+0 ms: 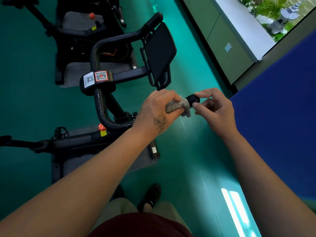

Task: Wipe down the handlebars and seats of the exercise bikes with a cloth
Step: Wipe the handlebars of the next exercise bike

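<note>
A black exercise bike's handlebar (97, 65) loops in front of me, with two QR stickers (100, 76) on its centre clamp and a black tablet holder (159, 52) at its far side. My left hand (157, 112) grips a grey fluffy cloth (177, 106) wrapped round the near bar end. Just beyond the cloth, the black end cap of the handlebar grip (194, 99) pokes out. My right hand (215, 108) pinches that end cap between thumb and fingertips.
A second black bike (82, 33) stands behind on a grey mat, each with a red knob (102, 127). The floor is green. A blue mat or padded surface (277, 117) lies at my right, a window ledge (239, 29) beyond it. My shoe (150, 197) is below.
</note>
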Available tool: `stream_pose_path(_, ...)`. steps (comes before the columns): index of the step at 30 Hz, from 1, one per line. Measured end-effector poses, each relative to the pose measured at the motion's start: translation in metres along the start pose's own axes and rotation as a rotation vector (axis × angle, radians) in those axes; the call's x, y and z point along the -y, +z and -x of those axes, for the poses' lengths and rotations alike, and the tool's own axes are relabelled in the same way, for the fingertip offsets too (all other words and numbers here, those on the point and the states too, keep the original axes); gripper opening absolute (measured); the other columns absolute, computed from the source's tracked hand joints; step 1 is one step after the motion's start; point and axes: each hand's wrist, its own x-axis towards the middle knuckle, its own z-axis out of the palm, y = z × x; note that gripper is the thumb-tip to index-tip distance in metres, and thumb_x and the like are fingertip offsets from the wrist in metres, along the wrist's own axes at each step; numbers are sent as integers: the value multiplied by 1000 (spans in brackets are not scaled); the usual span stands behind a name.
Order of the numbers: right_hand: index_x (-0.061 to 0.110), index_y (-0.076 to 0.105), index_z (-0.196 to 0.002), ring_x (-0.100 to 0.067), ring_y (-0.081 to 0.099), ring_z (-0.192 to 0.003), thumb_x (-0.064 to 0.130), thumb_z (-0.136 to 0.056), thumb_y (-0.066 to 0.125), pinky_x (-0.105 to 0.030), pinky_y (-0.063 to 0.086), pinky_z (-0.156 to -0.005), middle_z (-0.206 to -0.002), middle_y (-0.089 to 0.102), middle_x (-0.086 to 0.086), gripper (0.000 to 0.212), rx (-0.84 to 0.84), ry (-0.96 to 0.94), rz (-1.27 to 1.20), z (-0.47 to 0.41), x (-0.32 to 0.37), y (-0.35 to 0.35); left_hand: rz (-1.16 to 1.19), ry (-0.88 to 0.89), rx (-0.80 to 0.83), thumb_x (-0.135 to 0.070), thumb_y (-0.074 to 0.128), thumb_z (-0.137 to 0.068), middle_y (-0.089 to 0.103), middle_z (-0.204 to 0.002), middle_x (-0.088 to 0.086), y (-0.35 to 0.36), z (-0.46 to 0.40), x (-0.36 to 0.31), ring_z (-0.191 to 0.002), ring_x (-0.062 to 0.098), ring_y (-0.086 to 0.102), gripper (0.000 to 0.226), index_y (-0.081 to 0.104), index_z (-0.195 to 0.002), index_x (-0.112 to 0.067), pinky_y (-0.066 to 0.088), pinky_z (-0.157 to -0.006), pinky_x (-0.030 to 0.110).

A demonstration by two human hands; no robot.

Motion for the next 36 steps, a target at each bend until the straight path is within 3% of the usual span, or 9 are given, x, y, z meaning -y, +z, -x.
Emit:
stream_pose_path(5, 23, 70, -107, -40, 65, -73, 16, -91, 77, -51, 52, -65, -107, 65, -12, 19, -5, 0, -24, 1, -1, 1, -75, -29, 84, -38, 80, -85, 68, -99, -12, -13, 11, 21, -92, 16, 60, 24, 74, -102, -21, 51, -82, 40)
stream_pose_path(11, 22, 71, -107, -39, 64, -73, 16, -91, 77, -54, 52, -66, -110, 64, -12, 18, -16, 11, -39, 1, 0, 3, -133, -47, 64, -38, 82, -85, 70, -99, -14, -19, 18, 25, -91, 14, 56, 23, 77, -102, -24, 44, -78, 32)
stream_pose_path(15, 22, 71, -107, -38, 64, -73, 19, -90, 76, -54, 52, -66, -109, 65, -10, 18, -18, 7, -28, 1, 0, 3, -82, -34, 30, -52, 69, -81, 68, -95, -13, -11, 9, 11, -88, 15, 58, 32, 75, -98, -25, 48, -78, 33)
stream_pose_path(20, 19, 70, -108, -34, 64, -74, 19, -90, 76, -52, 53, -66, -109, 64, -11, 19, -16, 2, -9, 2, 2, 4, -50, -42, 22, -46, 75, -86, 73, -101, -9, -8, 6, 4, -93, 16, 62, 26, 76, -101, -25, 52, -84, 39)
stream_pose_path(24, 15, 67, -110, -18, 64, -92, 10, -91, 74, -36, 52, -73, -111, 63, -4, 20, -8, -122, 155, 3, 9, 3, -90, -54, 52, -47, 75, -85, 69, -92, -13, -12, 11, 12, -88, 13, 57, 24, 75, -98, -26, 44, -77, 32)
stream_pose_path(29, 9, 70, -112, -22, 59, -116, 11, -92, 78, -43, 53, -91, -122, 61, -5, 22, -22, -263, 351, 3, 13, 7, -147, -87, 89, -48, 77, -84, 66, -94, -15, -25, 22, 30, -91, 16, 55, 27, 77, -100, -26, 45, -80, 35)
stream_pose_path(31, 9, 72, -111, -25, 59, -116, 14, -91, 79, -46, 49, -98, -121, 64, -6, 21, -20, -327, 407, 2, 16, 12, -153, -91, 87, -45, 79, -84, 67, -96, -14, -26, 23, 31, -92, 16, 55, 26, 77, -101, -25, 46, -81, 36)
stream_pose_path(36, 17, 74, -104, -27, 60, -113, 24, -88, 81, -49, 42, -99, -116, 69, 3, 18, 31, -442, 582, 1, 21, 23, -101, -53, 58, -50, 76, -86, 72, -99, -11, -15, 13, 17, -93, 16, 57, 28, 75, -99, -25, 50, -82, 39)
